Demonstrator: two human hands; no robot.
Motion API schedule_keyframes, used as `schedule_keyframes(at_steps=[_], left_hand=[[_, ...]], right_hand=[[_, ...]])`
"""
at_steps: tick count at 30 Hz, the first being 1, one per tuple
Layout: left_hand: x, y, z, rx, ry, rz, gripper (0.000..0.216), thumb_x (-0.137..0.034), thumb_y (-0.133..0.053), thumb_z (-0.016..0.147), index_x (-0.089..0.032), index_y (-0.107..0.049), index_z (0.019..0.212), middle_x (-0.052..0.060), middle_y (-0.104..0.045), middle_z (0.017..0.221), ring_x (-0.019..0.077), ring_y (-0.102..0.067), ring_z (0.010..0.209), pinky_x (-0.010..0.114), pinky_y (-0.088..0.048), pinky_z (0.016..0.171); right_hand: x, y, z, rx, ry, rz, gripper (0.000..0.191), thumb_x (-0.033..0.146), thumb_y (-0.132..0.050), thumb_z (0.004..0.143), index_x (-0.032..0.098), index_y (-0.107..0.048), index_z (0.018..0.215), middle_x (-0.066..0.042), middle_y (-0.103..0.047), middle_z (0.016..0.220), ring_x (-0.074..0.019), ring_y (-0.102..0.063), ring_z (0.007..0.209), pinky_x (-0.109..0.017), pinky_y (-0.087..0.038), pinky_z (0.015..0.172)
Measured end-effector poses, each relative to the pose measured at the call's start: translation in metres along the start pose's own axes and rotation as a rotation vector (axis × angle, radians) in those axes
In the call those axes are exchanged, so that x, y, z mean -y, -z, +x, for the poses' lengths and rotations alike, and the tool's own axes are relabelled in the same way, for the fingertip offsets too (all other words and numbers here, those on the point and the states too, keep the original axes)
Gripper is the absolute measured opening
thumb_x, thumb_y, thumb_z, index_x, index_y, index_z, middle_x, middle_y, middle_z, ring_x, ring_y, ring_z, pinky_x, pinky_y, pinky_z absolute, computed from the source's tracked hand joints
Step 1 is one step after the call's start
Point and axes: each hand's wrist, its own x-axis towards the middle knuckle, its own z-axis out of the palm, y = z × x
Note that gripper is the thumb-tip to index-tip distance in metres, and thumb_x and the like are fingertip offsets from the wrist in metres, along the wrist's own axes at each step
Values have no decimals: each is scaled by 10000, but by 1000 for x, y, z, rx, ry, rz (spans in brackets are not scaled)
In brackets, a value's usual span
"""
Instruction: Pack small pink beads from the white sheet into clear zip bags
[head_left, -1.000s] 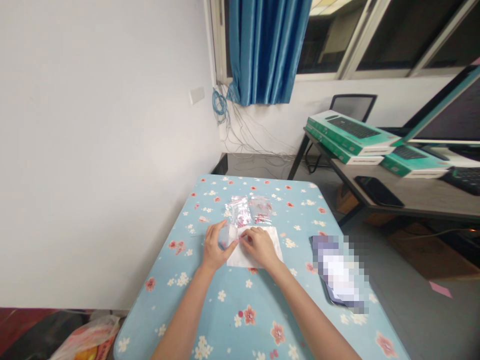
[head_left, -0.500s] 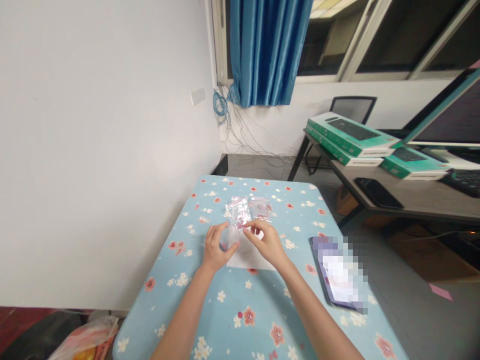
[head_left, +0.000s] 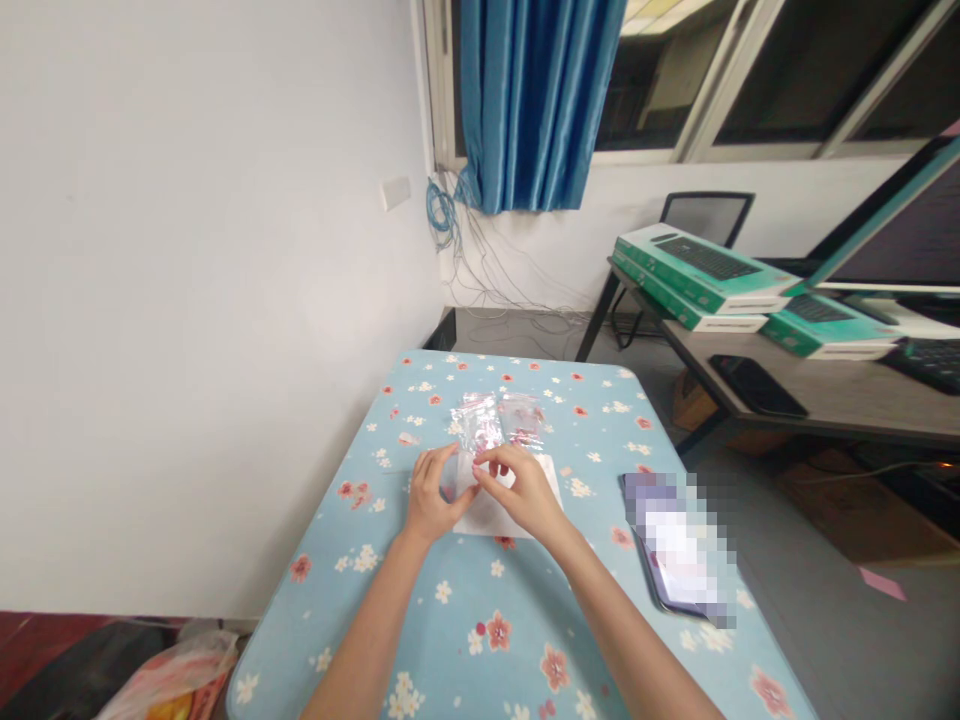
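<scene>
My left hand [head_left: 431, 497] is curved, with thumb and fingertips on what looks like a small clear plastic bag [head_left: 451, 478] between them. Close beside it, my right hand [head_left: 525, 492] is pinched at thumb and forefinger, by the bag's mouth; a speck of pink shows at the fingertips, too small to name. Beneath both hands lies a white sheet of paper [head_left: 551, 475], partly covered by them. Just beyond the paper are clear zip bags with reddish-pink bits inside, one shiny bag [head_left: 480, 422] on the left and another bag [head_left: 523, 418] on the right.
The table [head_left: 457, 640] wears a blue flowered cover. A phone [head_left: 671, 550] lies at its right edge. Past that, a desk [head_left: 847, 395] holds green keyboard boxes [head_left: 705, 270] and a dark phone [head_left: 756, 385]. A white wall [head_left: 225, 300] borders the left side.
My right hand has shifted slightly left, bringing its fingertips closer to my left hand. More of the paper's right side shows. My left hand has stayed in place.
</scene>
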Motion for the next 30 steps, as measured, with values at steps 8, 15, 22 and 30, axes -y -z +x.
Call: schedule_keyframes(at_steps=[8,15,22,30], left_hand=[[0,1,0,-2,12,2,542,-305,-672,733,-179,-469,1220,86,-621,1044,224,-573,961,370,-465,867],[-2,3,1,-105,-5,32,470,-294,-661,737,-170,-512,1164,80,-637,969,222,-588,903,365,-474,828],[-9,6,3,-177,-48,115,452,-289,-681,729,-179,-528,1140,74,-652,916,221,-605,849,363,-471,794],[-16,12,5,-105,108,-97,386,-350,-654,768,-185,-564,1105,46,-667,877,170,-616,774,296,-488,719]], right_hand=[[-1,1,0,7,-7,-16,115,282,-571,856,205,-651,887,0,-597,704,-160,-531,702,-284,-384,689],[0,3,0,96,-91,-99,220,384,-661,783,204,-637,907,6,-602,698,-156,-521,662,-271,-389,650],[4,6,0,148,-98,-76,158,351,-627,820,202,-639,870,-2,-626,727,-161,-554,701,-280,-397,683],[3,20,2,152,-61,-80,120,230,-525,881,191,-599,794,-12,-623,750,-159,-557,720,-289,-387,702]])
